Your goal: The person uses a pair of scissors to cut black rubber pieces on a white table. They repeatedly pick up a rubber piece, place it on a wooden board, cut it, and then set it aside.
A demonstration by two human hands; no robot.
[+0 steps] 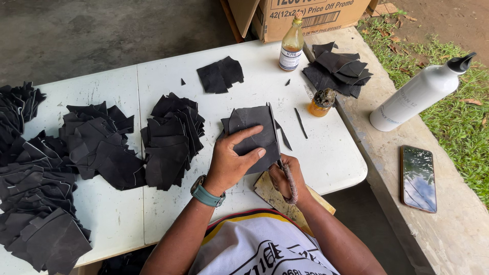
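While the left hand [235,159] presses flat on a small stack of black sheet pieces [253,136], the right hand [286,178] is closed round the wrapped handle of a blade [275,133] at the stack's right edge.

Nearest the person, a worn board [270,192] pokes from under the right wrist at the front edge of the white worktop [326,153], and the stack lies just beyond it, near the middle. Its pieces look thin, limp and light, likely leather or rubber, so they probably slide unless pinned by spread fingers on the broad face, as now. The stack's long axis runs roughly away from the person, tilted slightly left; the blade follows its right side. Left lie heaps of cut pieces [170,137]; farther off stand a small jar [321,103] and a glass bottle [291,43].
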